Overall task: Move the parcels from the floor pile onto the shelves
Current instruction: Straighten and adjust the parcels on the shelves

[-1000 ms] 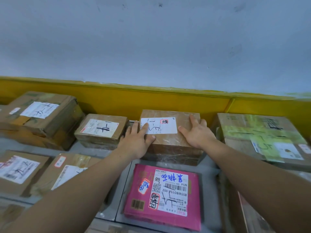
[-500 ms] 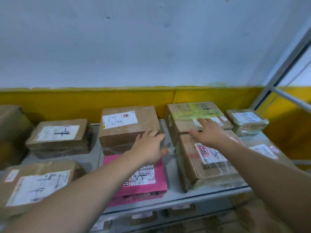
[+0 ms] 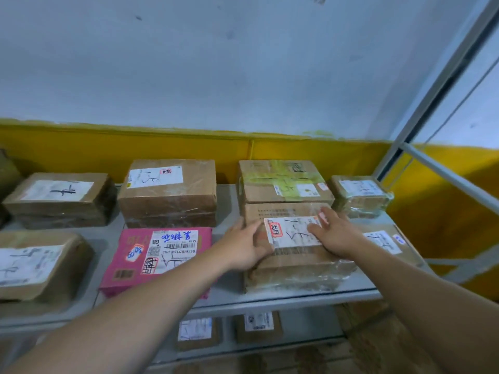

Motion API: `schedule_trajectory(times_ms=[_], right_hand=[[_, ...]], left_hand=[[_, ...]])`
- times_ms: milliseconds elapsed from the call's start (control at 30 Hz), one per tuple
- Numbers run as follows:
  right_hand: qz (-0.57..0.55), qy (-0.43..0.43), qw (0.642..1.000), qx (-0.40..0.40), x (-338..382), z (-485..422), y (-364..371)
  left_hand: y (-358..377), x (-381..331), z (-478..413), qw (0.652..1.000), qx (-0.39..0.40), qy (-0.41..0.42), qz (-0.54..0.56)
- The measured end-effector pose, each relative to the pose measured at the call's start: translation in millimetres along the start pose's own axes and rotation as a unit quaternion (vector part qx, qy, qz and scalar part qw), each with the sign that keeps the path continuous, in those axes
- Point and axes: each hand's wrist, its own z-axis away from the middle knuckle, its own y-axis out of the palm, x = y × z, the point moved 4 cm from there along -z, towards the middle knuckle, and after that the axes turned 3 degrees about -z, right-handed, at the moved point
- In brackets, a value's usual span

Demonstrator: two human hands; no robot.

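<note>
The wrapped parcel (image 3: pixel 294 263) is seated at the near edge of the shelf (image 3: pixel 297 295), just right of the pink parcel (image 3: pixel 162 255). The step in hand is judged to be final seating. The parcel should be squared to the near lip with no overhang, label uppermost, and pressed evenly so the glossy film does not slip under the palms. The left hand (image 3: pixel 244 248) is curled over the parcel's upper left edge and grips it. The right hand (image 3: pixel 336 234) is laid flat on the top, fingers straight, clasping nothing. Behind, the parcel's far side lies close against the green-taped box (image 3: pixel 280 182).
</note>
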Motion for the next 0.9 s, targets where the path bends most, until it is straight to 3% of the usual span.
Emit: schedule_trajectory(times_ms=[100, 267, 567, 900], right_hand=[[-0.02, -0.032, 0.999, 0.024, -7, -6, 3], [0.023, -0.093, 0.994, 0.044, -14, -19, -1], [0.004, -0.107, 0.992, 0.07, -22, -13, 13], [-0.01, -0.13, 0.989, 0.064, -16, -21, 12]], left_hand=[[25, -7, -3, 0.991, -0.001, -0.056, 0.123], [34, -4, 2, 0.977, -0.061, -0.088, 0.184], [45, -6, 22, 0.977, -0.116, -0.109, 0.144], [45, -15, 24, 0.977, -0.118, -0.14, 0.112]])
